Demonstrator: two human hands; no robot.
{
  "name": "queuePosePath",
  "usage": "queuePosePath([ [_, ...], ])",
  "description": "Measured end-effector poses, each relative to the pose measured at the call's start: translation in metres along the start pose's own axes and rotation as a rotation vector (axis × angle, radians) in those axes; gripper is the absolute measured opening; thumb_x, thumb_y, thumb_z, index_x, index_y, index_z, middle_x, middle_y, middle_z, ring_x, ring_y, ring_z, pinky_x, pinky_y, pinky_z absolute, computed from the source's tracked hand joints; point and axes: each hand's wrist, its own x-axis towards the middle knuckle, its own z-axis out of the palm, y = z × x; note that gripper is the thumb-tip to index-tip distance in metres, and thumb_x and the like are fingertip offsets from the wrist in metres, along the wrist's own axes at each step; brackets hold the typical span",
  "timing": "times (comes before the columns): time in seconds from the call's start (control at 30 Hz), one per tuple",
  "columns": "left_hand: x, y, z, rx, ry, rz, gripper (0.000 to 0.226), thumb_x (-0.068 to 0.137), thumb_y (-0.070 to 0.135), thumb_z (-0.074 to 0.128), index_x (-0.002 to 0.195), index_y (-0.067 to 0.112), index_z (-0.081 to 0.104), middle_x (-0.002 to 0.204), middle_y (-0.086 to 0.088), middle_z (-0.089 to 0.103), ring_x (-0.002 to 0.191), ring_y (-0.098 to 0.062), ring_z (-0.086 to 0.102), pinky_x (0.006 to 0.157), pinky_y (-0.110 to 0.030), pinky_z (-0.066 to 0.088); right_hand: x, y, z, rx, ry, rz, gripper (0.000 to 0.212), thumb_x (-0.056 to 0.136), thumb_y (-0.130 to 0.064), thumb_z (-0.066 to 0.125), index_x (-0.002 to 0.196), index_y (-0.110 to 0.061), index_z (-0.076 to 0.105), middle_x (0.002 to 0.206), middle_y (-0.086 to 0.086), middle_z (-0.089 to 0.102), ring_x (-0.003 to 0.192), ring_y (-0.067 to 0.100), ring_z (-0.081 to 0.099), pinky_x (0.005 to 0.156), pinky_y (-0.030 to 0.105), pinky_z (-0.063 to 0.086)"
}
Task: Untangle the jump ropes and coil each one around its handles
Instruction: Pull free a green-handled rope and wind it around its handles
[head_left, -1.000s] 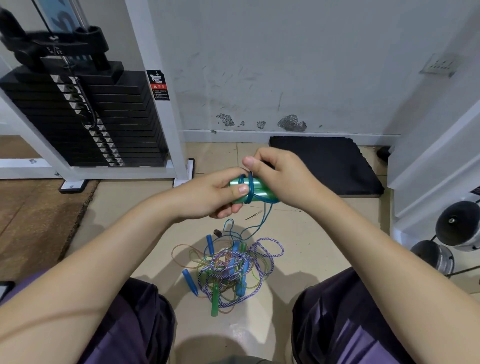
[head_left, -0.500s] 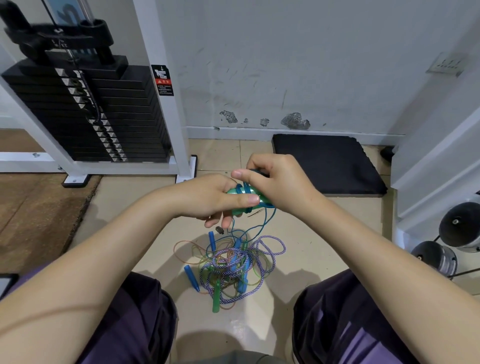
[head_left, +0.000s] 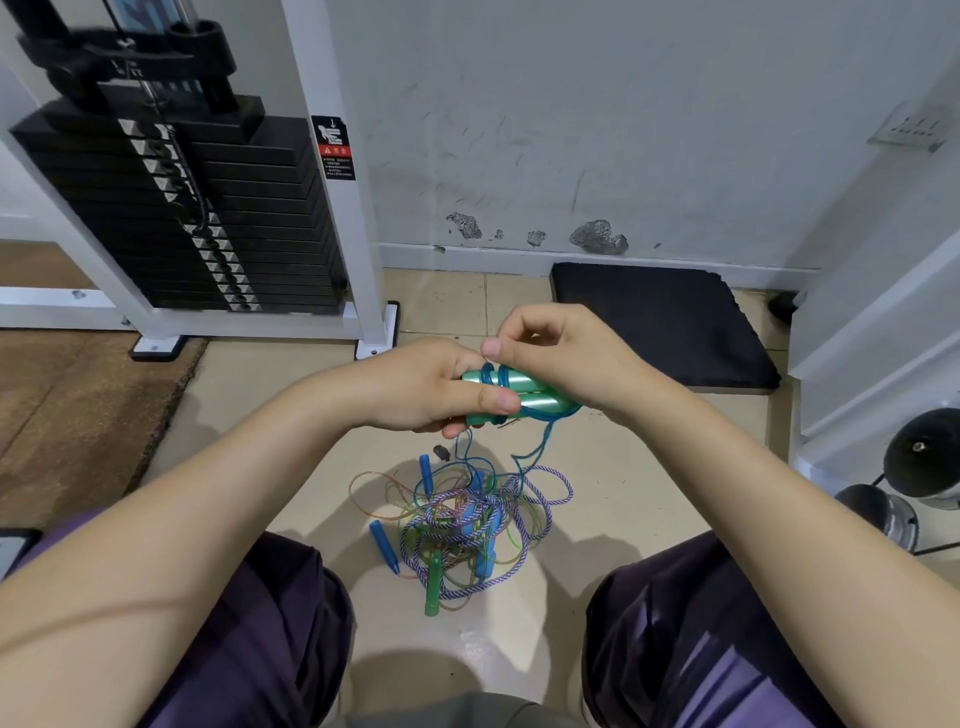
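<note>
At the centre of the frame the left hand (head_left: 415, 384) wraps its grip around 2 glossy green cylindrical handles (head_left: 519, 392) held side by side, thumb pressed across them. A thin translucent blue cord (head_left: 540, 441) loops around the handles and trails down. The right hand (head_left: 556, 358) curls over the handles' far end, apparently pinching the cord, though its fingertips are hidden. Below, on the smooth beige tiled floor (head_left: 649, 493), lies a tangled pile of ropes (head_left: 467, 519): braided purple-white cord, thin clear strands, blue and green plastic handles. A flat black foam mat (head_left: 660, 322) sits at upper right.
</note>
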Motion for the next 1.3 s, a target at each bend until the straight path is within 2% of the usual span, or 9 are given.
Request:
queuePosePath([
  [0.17, 0.001, -0.006, -0.006, -0.065, 0.072, 0.018, 0.033, 0.095, 0.041, 0.062, 0.073, 0.018, 0.055, 0.054, -0.002, 0.053, 0.041, -0.012, 0.038, 0.041, -0.018, 0.031, -0.004, -0.001, -0.010, 0.298, -0.132, 0.125, 0.029, 0.092, -0.037, 0.059, 0.086, -0.011, 0.069, 0.077, 0.009, 0.066, 0.064, 0.022, 0.058, 0.061, 0.028, 0.049],
  [0.27, 0.003, -0.008, -0.012, -0.251, 0.209, 0.075, 0.040, 0.093, 0.050, 0.057, 0.078, 0.013, 0.055, 0.053, 0.000, 0.052, 0.041, -0.010, 0.035, 0.040, -0.016, 0.026, -0.004, 0.000, -0.016, 0.511, -0.205, 0.150, 0.041, 0.088, -0.046, 0.052, 0.103, -0.011, 0.068, 0.080, 0.011, 0.062, 0.058, 0.020, 0.049, 0.061, 0.030, 0.041],
  [0.43, 0.006, -0.009, -0.022, -0.343, 0.464, 0.043, 0.037, 0.098, 0.047, 0.047, 0.075, 0.019, 0.051, 0.054, 0.004, 0.048, 0.043, -0.008, 0.034, 0.043, -0.016, 0.025, -0.003, -0.002, -0.011, 0.293, -0.125, 0.098, 0.029, 0.093, -0.018, 0.062, 0.122, -0.018, 0.065, 0.061, -0.001, 0.030, 0.054, 0.013, 0.021, 0.050, 0.024, 0.017],
  [0.53, 0.009, -0.011, -0.019, -0.309, 0.539, 0.018, 0.039, 0.099, 0.047, 0.049, 0.072, 0.018, 0.050, 0.053, 0.004, 0.048, 0.043, -0.009, 0.036, 0.042, -0.016, 0.028, -0.003, -0.006, -0.005, 0.034, -0.018, 0.076, 0.013, 0.096, -0.025, 0.060, 0.104, -0.015, 0.061, 0.048, -0.010, 0.035, 0.045, 0.010, 0.027, 0.045, 0.022, 0.022],
  [0.77, 0.011, -0.016, -0.022, -0.237, 0.663, -0.074, 0.043, 0.096, 0.048, 0.055, 0.081, 0.009, 0.062, 0.051, -0.001, 0.053, 0.043, -0.015, 0.039, 0.041, -0.021, 0.031, -0.006, -0.013, -0.001, -0.231, -0.009, -0.070, 0.028, 0.097, -0.029, 0.058, 0.079, -0.008, 0.057, 0.056, -0.007, 0.042, 0.048, 0.006, 0.035, 0.053, 0.024, 0.032],
  [0.87, 0.012, -0.016, -0.017, -0.214, 0.582, -0.102, 0.044, 0.097, 0.049, 0.054, 0.074, 0.012, 0.058, 0.049, 0.000, 0.051, 0.042, -0.016, 0.039, 0.040, -0.019, 0.028, -0.008, -0.015, -0.002, -0.294, -0.006, -0.120, 0.027, 0.097, -0.025, 0.058, 0.075, -0.009, 0.058, 0.053, -0.008, 0.041, 0.050, 0.006, 0.037, 0.053, 0.024, 0.032],
  [1.03, 0.012, -0.013, -0.011, -0.242, 0.140, -0.103, 0.048, 0.090, 0.056, 0.057, 0.076, 0.010, 0.057, 0.051, 0.001, 0.043, 0.044, -0.013, 0.033, 0.040, -0.017, 0.025, -0.008, -0.016, -0.022, -0.247, 0.148, -0.256, 0.016, 0.092, -0.020, 0.065, 0.076, -0.016, 0.068, 0.069, -0.001, 0.062, 0.063, 0.002, 0.049, 0.061, 0.020, 0.039],
  [1.13, 0.010, -0.010, -0.010, -0.169, -0.013, -0.090, 0.045, 0.083, 0.057, 0.056, 0.076, 0.013, 0.056, 0.054, 0.001, 0.042, 0.046, -0.013, 0.032, 0.041, -0.018, 0.025, -0.006, -0.011, -0.022, -0.273, 0.154, -0.270, 0.014, 0.085, -0.022, 0.073, 0.075, -0.012, 0.071, 0.077, 0.001, 0.059, 0.072, 0.010, 0.054, 0.067, 0.022, 0.041],
  [1.3, 0.007, -0.005, -0.007, -0.085, -0.092, -0.058, 0.051, 0.075, 0.066, 0.060, 0.074, 0.015, 0.053, 0.053, 0.004, 0.044, 0.047, -0.013, 0.035, 0.043, -0.019, 0.029, -0.006, -0.009, -0.017, -0.288, 0.126, -0.215, 0.024, 0.085, -0.028, 0.074, 0.074, -0.006, 0.070, 0.076, 0.007, 0.059, 0.071, 0.018, 0.053, 0.067, 0.031, 0.041],
])
